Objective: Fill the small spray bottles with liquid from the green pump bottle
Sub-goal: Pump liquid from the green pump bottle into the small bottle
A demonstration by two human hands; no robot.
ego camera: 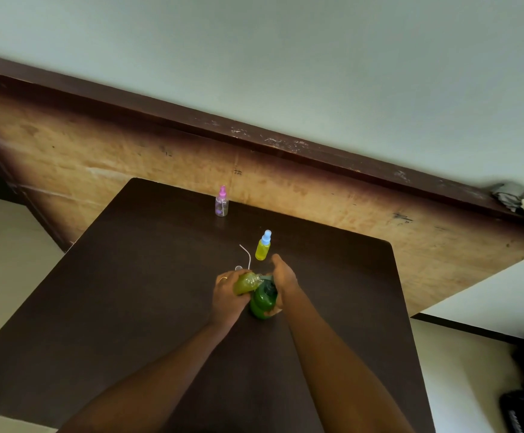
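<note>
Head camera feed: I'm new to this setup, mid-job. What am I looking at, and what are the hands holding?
This is a single wide-angle view from a camera worn on a person's head, looking forward and down. There is no machine; two bare hands do the work. The left hand holds a small uncapped bottle of yellow-green liquid, tilted with its neck toward the green pump bottle, which the right hand grips from the side and top. They work over a dark brown table. Behind the hands stands a filled yellow bottle with a blue sprayer, and farther back a clear bottle with a pink sprayer, which looks unfilled. A loose sprayer tube lies just beyond the left hand.
</note>
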